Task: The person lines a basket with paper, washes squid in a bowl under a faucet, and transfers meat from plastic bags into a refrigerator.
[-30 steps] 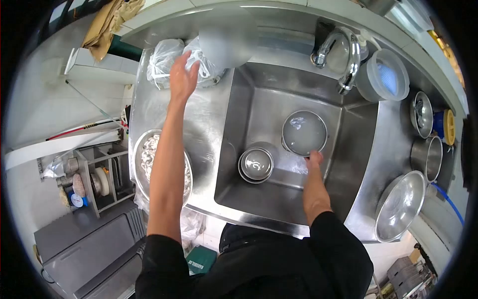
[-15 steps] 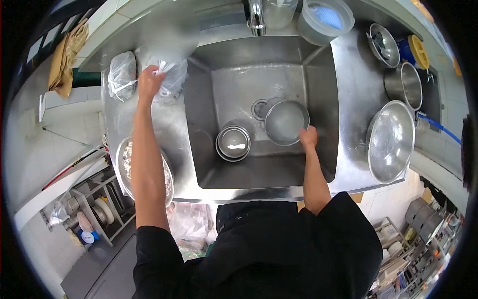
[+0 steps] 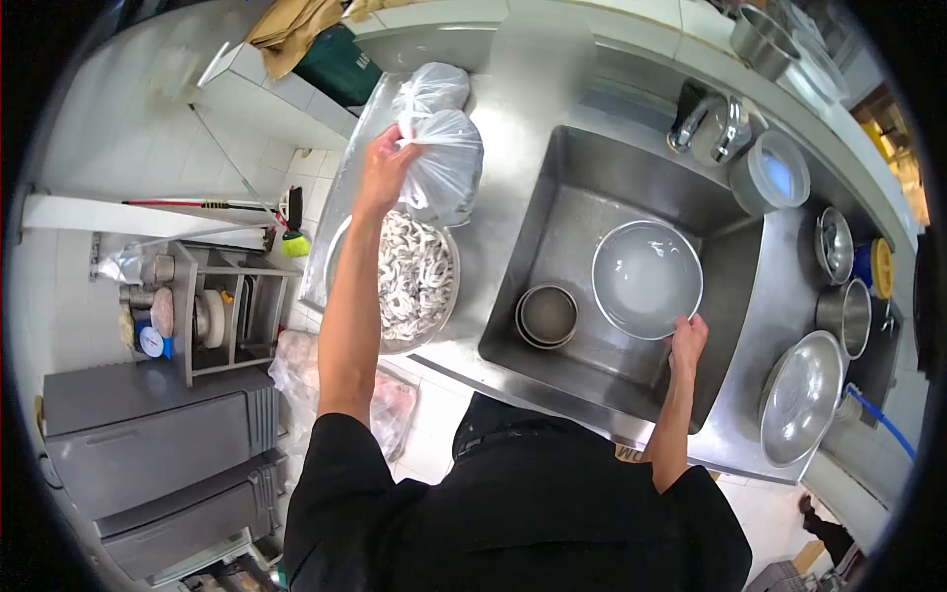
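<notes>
A stainless steel counter (image 3: 493,212) with a deep steel sink (image 3: 572,202) fills the view, with white tiles and a grey metal shelf rack (image 3: 212,306) at 9 o'clock. At 11 o'clock the left hand (image 3: 383,170) is closed, its fingers pinching the knotted top of a clear plastic bag (image 3: 444,163); the bag hangs above the far edge of a round metal bowl of pale shredded food (image 3: 414,281). A second tied plastic bag (image 3: 431,89) lies just behind it. In the sink stands a small stack of steel bowls (image 3: 546,316). At 3 o'clock the right hand (image 3: 688,340) grips the near rim of a wide water-filled steel bowl (image 3: 646,279), fingers curled over the rim. A metal colander (image 3: 799,395) rests on the counter further right.
</notes>
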### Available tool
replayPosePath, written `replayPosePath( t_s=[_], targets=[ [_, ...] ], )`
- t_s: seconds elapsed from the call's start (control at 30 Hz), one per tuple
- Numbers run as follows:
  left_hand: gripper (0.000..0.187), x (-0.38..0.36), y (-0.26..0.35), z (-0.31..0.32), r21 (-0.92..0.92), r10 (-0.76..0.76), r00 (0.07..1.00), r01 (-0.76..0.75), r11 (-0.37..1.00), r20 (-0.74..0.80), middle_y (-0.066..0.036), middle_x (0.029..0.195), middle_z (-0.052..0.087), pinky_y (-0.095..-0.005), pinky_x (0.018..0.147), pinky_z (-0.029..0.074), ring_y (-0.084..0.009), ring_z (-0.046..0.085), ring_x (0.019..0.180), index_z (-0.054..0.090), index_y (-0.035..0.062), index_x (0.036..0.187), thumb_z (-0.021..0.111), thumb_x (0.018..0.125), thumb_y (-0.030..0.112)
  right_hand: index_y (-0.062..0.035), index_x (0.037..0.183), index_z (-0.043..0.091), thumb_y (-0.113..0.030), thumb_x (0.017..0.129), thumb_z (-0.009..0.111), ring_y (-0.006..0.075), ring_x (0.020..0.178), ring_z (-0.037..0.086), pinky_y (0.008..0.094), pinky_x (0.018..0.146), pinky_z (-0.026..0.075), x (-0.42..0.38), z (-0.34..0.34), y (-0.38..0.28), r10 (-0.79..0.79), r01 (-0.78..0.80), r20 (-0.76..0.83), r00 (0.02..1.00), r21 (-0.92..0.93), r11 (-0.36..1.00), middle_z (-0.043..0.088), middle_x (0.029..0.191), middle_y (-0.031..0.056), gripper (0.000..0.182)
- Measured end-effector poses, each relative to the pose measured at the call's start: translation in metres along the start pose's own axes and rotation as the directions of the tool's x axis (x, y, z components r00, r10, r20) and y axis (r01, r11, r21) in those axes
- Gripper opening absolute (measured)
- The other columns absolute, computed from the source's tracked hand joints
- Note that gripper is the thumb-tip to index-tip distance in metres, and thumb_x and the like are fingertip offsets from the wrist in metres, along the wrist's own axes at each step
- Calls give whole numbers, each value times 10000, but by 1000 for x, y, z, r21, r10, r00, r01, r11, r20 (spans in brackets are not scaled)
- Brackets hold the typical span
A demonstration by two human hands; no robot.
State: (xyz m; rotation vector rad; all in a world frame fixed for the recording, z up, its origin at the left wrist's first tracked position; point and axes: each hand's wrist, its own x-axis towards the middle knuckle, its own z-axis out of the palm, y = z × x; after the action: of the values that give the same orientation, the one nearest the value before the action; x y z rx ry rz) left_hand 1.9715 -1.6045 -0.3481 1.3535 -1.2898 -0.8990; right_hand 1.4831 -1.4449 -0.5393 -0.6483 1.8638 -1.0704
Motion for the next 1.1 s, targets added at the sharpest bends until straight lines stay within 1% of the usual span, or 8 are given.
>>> replayPosePath(
  t_s=[0.43, 0.53, 0.7, 0.77, 0.87, 0.93, 0.97, 1.1],
  targets=[
    [75, 79, -60, -120, -446, -183, 967, 87, 891, -178, -46, 709, 559, -282, 553, 417, -121, 516, 617, 562, 2, 798, 582, 731, 30, -7, 759, 548, -45, 743, 482, 122, 559, 547, 290, 431, 493, -106, 52, -65, -69, 83, -86, 994, 174, 981, 561, 700, 38, 78],
    [153, 85, -95, -157, 91, -94, 965, 120, 989, -244, -22, 682, 566, -276, 537, 381, -97, 488, 603, 623, -15, 800, 582, 712, 103, -7, 762, 545, -38, 738, 487, 123, 547, 543, 289, 442, 501, -124, 69, -72, -61, 85, -128, 990, 191, 978, 560, 690, 38, 71],
    [147, 58, -116, -208, 254, -161, 983, 179, 950, -92, -48, 654, 575, -281, 534, 403, -127, 503, 573, 626, -13, 774, 591, 711, 116, -15, 737, 534, -27, 729, 489, 100, 521, 505, 282, 449, 491, -137, 93, -75, -13, 44, -134, 991, 238, 970, 522, 635, 13, 48],
    [215, 59, -103, -219, 747, -584, 767, 219, 628, 267, -92, 694, 612, -295, 556, 451, -164, 558, 600, 634, -11, 802, 634, 740, 194, -21, 723, 527, -26, 728, 491, 92, 517, 492, 266, 441, 468, -140, 97, -80, -18, 48, -135, 991, 223, 974, 514, 632, 5, 36],
    [384, 87, -68, -206, 874, -811, 572, 322, 364, 127, -144, 811, 658, -357, 630, 501, -254, 633, 711, 642, -12, 883, 659, 762, 351, -30, 704, 520, -25, 725, 497, 80, 514, 469, 243, 429, 419, -141, 107, -86, -14, 41, -137, 991, 199, 979, 502, 627, -6, 32],
    [542, 145, -129, -194, 905, -408, 811, -339, 256, 419, -179, 911, 662, -415, 727, 503, -335, 640, 843, 633, -4, 980, 639, 761, 491, -33, 700, 520, -25, 725, 499, 75, 514, 459, 235, 426, 392, -140, 114, -87, -4, 29, -135, 991, 177, 984, 499, 626, -10, 33],
    [563, 151, -131, -173, 857, -99, 946, -230, 461, 307, -212, 978, 639, -441, 805, 476, -369, 604, 942, 629, 14, 1025, 631, 755, 508, -33, 708, 528, -25, 724, 501, 73, 514, 452, 235, 429, 382, -137, 120, -88, -11, 38, -134, 991, 199, 979, 497, 625, -13, 32],
    [559, 194, -138, -80, 817, -49, 990, -81, 572, 132, -221, 1051, 618, -418, 881, 456, -348, 573, 1037, 622, -7, 1044, 625, 778, 485, -26, 732, 550, -18, 723, 499, 64, 544, 437, 233, 470, 364, -137, 149, -115, -18, 44, -126, 992, 203, 978, 496, 636, -17, 52]
  ],
)
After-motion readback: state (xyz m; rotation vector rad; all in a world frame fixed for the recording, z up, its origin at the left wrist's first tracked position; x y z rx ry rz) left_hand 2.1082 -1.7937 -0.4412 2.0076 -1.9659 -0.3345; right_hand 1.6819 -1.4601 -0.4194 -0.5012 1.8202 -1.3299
